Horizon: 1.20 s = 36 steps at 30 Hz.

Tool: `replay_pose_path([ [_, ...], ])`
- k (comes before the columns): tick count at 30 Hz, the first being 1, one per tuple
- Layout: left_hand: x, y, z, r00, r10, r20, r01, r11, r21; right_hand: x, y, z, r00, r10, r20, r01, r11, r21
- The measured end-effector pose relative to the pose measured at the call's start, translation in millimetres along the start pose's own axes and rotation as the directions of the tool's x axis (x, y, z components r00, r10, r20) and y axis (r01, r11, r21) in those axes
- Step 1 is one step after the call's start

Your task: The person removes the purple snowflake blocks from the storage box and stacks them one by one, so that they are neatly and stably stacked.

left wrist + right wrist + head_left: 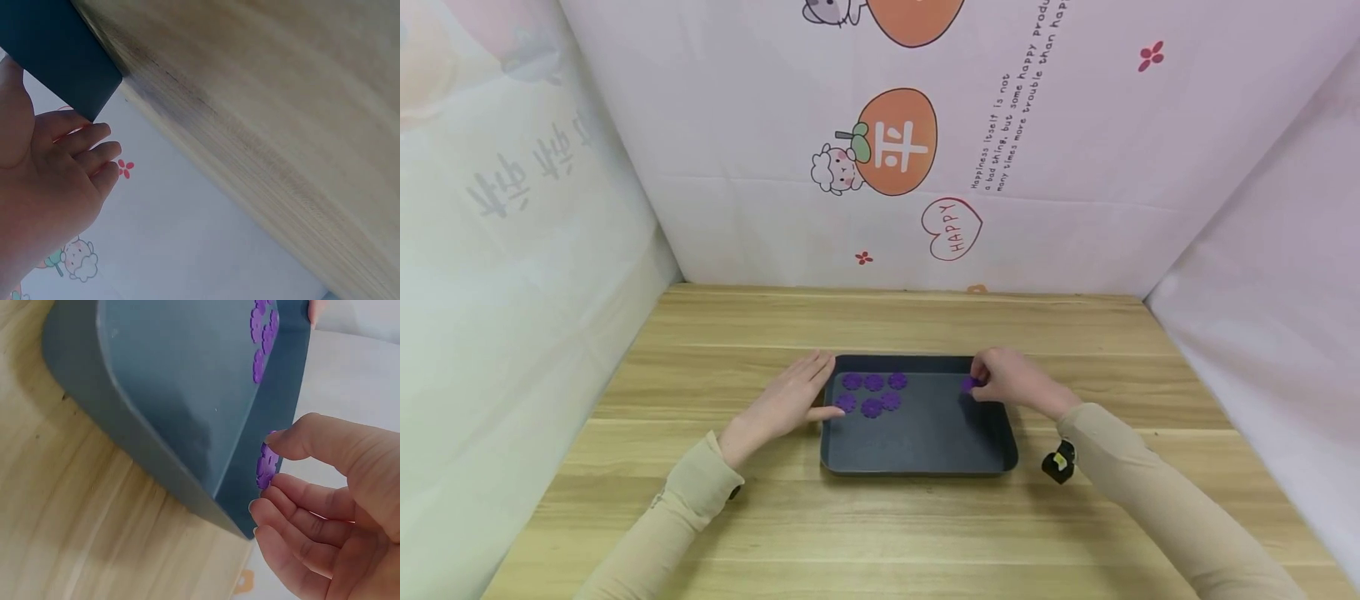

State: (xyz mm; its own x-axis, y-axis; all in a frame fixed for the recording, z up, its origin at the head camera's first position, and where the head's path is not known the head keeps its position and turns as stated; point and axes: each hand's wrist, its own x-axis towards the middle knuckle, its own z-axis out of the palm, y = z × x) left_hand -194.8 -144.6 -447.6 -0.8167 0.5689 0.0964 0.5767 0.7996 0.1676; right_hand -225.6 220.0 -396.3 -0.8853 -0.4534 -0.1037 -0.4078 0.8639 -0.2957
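Observation:
A dark grey tray (925, 442) lies on the table, with several purple flower-shaped pieces (872, 407) in two rows at its far left. My left hand (786, 400) rests against the tray's left side, fingers fairly straight at the far left corner and thumb over the near part of that side. In the right wrist view, my right hand (331, 494) pinches one purple piece (267, 465) between thumb and fingertips, inside the tray's far right corner. The left wrist view shows my left hand (50, 162) beside the tray's outer wall (56, 50).
The wooden table (760, 533) extends around the tray. A white printed cloth (1060, 167) stands behind the table, and pale cloths hang at the left and right. A small black object (1058, 463) is at the right wrist.

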Motion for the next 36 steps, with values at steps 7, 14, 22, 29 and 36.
replay_pose_path([
  [7, 0.6, -0.7, 0.5, 1.0, 0.006, -0.005, -0.006, 1.0, 0.003, -9.6, 10, -8, 1.0, 0.016, -0.017, -0.016, 1.0, 0.007],
  [14, 0.9, -2.1, 1.6, 1.0, 0.009, -0.006, -0.009, 1.0, 0.016, -20.3, 22, -12, 0.999, 0.011, -0.032, -0.01, 1.0, 0.028],
  [22, 0.7, -1.9, 2.1, 1.0, -0.005, 0.016, 0.005, 1.0, -0.005, -29.6, 38, -13, 0.999, 0.031, -0.033, -0.03, 0.999, 0.014],
  [29, 1.7, -2.4, 2.6, 1.0, -0.009, 0.018, 0.009, 1.0, -0.01, -36.5, 54, -13, 0.996, 0.082, -0.035, -0.082, 0.997, 0.012],
  [36, 0.8, -2.1, 3.0, 1.0, -0.008, 0.018, 0.008, 1.0, -0.01, -43.5, 63, -10, 0.993, 0.112, -0.032, -0.112, 0.993, 0.025],
])
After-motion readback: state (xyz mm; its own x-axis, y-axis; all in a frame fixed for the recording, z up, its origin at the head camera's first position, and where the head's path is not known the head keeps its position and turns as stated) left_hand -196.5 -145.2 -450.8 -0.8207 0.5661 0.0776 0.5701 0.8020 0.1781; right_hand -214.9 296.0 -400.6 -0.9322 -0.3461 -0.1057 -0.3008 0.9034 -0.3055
